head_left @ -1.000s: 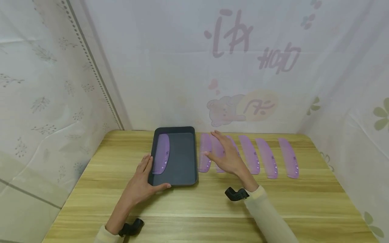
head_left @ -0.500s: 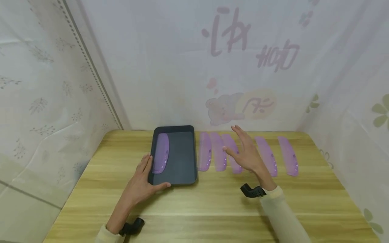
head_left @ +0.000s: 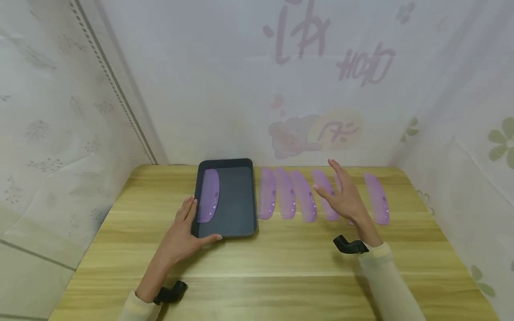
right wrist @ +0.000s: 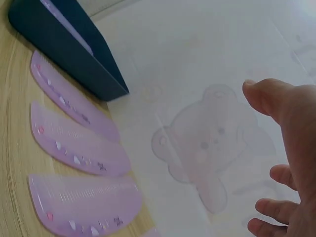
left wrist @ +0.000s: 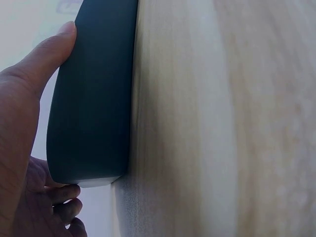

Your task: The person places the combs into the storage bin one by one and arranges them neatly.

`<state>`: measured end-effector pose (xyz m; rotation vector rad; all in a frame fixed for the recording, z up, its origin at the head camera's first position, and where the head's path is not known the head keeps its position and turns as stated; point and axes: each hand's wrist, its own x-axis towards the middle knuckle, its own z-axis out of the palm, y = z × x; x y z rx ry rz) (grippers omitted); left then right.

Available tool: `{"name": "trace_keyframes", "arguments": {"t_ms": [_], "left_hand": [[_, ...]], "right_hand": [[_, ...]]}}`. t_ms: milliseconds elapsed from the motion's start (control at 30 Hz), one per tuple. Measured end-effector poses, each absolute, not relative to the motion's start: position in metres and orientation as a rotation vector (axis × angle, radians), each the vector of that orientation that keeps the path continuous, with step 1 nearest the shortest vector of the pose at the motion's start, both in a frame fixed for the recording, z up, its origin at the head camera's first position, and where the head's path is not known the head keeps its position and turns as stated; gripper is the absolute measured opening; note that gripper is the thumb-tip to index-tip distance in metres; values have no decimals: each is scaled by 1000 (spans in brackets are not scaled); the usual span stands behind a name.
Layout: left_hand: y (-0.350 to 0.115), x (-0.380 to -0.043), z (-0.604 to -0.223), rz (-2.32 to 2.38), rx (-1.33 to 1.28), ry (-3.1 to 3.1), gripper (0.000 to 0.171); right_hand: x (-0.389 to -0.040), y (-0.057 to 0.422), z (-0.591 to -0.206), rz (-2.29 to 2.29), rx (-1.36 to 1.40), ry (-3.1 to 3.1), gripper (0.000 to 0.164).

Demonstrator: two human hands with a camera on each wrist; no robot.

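Note:
In the head view, my left hand (head_left: pixel 180 238) rests at the near left corner of a dark tray (head_left: pixel 237 231), fingers straight along its left side. In the left wrist view the thumb (left wrist: pixel 52 49) lies against the tray's near wall. Inside the tray, at the left, lies one purple comb (head_left: pixel 209 196). My right hand (head_left: pixel 346 198) hovers with spread fingers over the row of purple combs, holding nothing. It partly hides a comb (head_left: pixel 324 178) and covers most of the one right of that.
Right of the tray several combs lie side by side, from the leftmost comb (head_left: pixel 267 191) to the rightmost comb (head_left: pixel 377 196). They lie on a wood-grain table (head_left: pixel 281 285). A printed white curtain (head_left: pixel 217 89) stands behind it and at both sides.
My right hand has moved right along the row of combs, uncovering those nearer the tray. My left hand stays at the tray's corner. The head view has tilted slightly downward.

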<state>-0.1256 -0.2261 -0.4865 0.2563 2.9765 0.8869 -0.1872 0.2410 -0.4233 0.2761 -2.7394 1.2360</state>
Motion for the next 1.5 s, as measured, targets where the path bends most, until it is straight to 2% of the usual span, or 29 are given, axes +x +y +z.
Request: {"name": "trace_keyframes", "arguments": {"t_ms": [333,700,1500], "left_hand": [[-225,-129,-484,865,267,2987,136],[-223,-127,-485,860,259,2971,138],[-225,-126,-484,883,241,2962,136]], "right_hand": [[-182,273,-422,1292,72,-2799,96],[-179,306,-426,1402,67,-2743,98],[-179,366,-424,1561,-186,-2808,98]]}}
